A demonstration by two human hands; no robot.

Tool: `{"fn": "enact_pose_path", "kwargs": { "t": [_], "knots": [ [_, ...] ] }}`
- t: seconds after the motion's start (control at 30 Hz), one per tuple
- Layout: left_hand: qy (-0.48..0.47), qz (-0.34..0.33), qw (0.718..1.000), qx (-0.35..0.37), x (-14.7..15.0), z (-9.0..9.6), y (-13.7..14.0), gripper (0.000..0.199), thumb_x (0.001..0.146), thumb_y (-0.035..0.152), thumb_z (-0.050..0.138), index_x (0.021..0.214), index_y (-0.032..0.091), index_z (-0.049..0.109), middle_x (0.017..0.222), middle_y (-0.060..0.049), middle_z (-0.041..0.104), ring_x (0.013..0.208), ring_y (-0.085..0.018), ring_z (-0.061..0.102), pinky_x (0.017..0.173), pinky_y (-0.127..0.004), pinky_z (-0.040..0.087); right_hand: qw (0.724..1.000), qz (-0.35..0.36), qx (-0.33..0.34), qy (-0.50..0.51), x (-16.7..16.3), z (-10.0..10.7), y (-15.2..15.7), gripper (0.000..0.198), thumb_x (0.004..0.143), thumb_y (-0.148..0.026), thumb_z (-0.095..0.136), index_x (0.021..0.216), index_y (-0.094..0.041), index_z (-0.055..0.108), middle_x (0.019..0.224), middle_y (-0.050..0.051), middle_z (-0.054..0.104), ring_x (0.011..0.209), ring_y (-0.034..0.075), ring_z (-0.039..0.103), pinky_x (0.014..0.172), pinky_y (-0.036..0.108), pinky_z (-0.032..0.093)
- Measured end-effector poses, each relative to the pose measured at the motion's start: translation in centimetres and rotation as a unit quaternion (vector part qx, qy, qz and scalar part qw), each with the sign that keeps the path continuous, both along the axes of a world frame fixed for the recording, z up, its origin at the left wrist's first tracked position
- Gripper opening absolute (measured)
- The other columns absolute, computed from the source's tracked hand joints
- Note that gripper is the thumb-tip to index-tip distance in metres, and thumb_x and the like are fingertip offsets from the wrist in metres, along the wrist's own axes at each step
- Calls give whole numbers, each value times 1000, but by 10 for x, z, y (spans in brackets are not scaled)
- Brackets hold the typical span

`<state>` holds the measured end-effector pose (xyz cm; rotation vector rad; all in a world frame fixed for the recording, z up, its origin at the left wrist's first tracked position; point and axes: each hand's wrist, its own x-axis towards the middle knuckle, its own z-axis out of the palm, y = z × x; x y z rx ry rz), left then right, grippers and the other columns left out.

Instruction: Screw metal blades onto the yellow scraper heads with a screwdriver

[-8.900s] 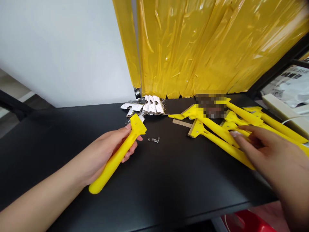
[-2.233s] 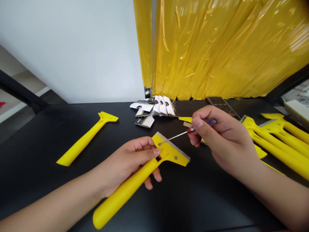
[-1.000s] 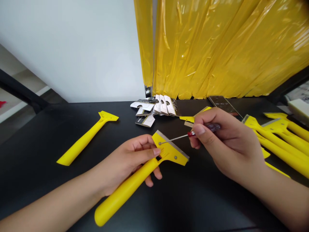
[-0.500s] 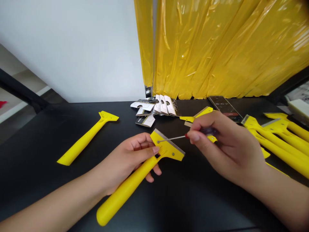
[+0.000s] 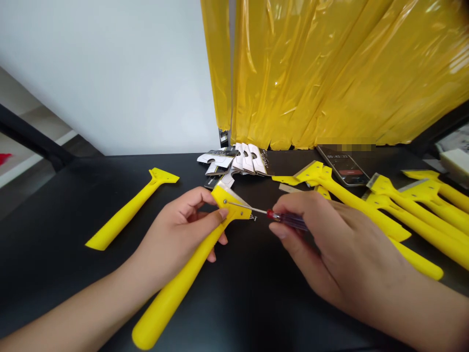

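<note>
My left hand [image 5: 186, 225] is closed round the neck of a yellow scraper [image 5: 183, 278], thumb on top near its head. A metal blade [image 5: 234, 194] runs along the scraper's far edge, and two screws show on the head. In my right hand [image 5: 330, 239] is a screwdriver [image 5: 287, 220] with a clear dark handle and a red collar. Its thin shaft reaches left, with the tip at the left screw [image 5: 225, 201]. A few small screws [image 5: 252, 218] lie on the table just beyond the right end of the scraper's head.
Another yellow scraper [image 5: 132, 208] lies at the left of the black table [image 5: 54, 288]. Several more scrapers [image 5: 414, 215] lie at the right. White and black cardboard sleeves [image 5: 238, 159] are piled at the back, near a phone [image 5: 344, 166] and yellow plastic sheeting [image 5: 311, 73].
Both hands have shifted left with the scraper and screwdriver, the scraper also slightly away from me. More of the screwdriver's handle, the loose screws and the scrapers on the right now show.
</note>
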<state>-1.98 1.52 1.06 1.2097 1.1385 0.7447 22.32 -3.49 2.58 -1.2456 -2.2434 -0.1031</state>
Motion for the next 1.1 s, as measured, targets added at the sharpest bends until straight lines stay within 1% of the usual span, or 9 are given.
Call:
{"fn": "enact_pose_path", "kwargs": {
  "t": [0.17,0.27,0.37,0.43,0.53,0.63,0.8,0.93,1.1],
  "knots": [
    [-1,8,1000,15,-1,0,2,27,85,35,86,89,24,61,64,2,72,49,-15,65,43,-23,60,998,-49,-20,41,2,-1,5,12,108,-35,54,105,-24,55,91,6,78,73,24,77,51,33,46],
    [4,12,1000,12,0,2,4,27,82,31,87,88,24,62,65,3,71,50,-16,66,41,-25,61,999,-4,-27,37,4,0,6,5,107,-27,53,103,-24,54,97,8,79,81,23,77,55,32,49],
    [11,11,1000,8,0,3,4,26,81,30,88,87,24,63,66,3,69,49,-16,66,40,-25,61,998,52,-21,26,6,0,5,9,105,-16,52,106,-24,56,106,8,79,94,23,77,66,33,53],
    [15,12,1000,12,0,4,4,26,81,31,88,88,24,63,66,3,69,50,-16,66,41,-25,61,999,42,-15,27,7,-1,5,3,107,-22,56,105,-24,58,102,6,80,86,22,77,66,33,53],
    [22,9,999,21,-1,2,3,27,84,36,86,89,24,63,66,3,69,53,-17,67,41,-25,61,1000,-4,-11,25,6,-2,6,16,108,-39,57,104,-24,59,91,4,78,73,21,74,60,33,50],
    [30,1,999,29,-3,-2,3,27,87,40,84,91,24,62,64,2,70,54,-17,67,43,-25,62,999,-34,-15,16,3,-3,7,17,109,-39,53,105,-23,58,84,2,76,65,20,73,54,32,47],
    [41,2,998,41,-5,-6,4,24,91,40,81,95,25,63,70,1,71,58,-18,68,44,-26,62,999,-43,-30,2,-1,-4,4,18,108,-39,54,101,-23,58,71,-3,69,50,18,66,45,31,38],
    [42,13,998,50,-4,-6,4,27,88,41,84,94,25,63,75,0,70,65,-20,71,45,-26,62,999,-34,-39,-5,-2,-2,3,17,108,-36,51,100,-23,57,68,-4,67,48,17,64,44,31,36],
    [41,12,998,51,-4,-7,5,29,88,42,85,94,26,63,74,1,70,66,-19,71,48,-25,63,997,-29,-68,5,-1,-1,4,18,109,-37,49,100,-23,57,67,-5,64,48,16,62,46,31,36]
  ]
}}
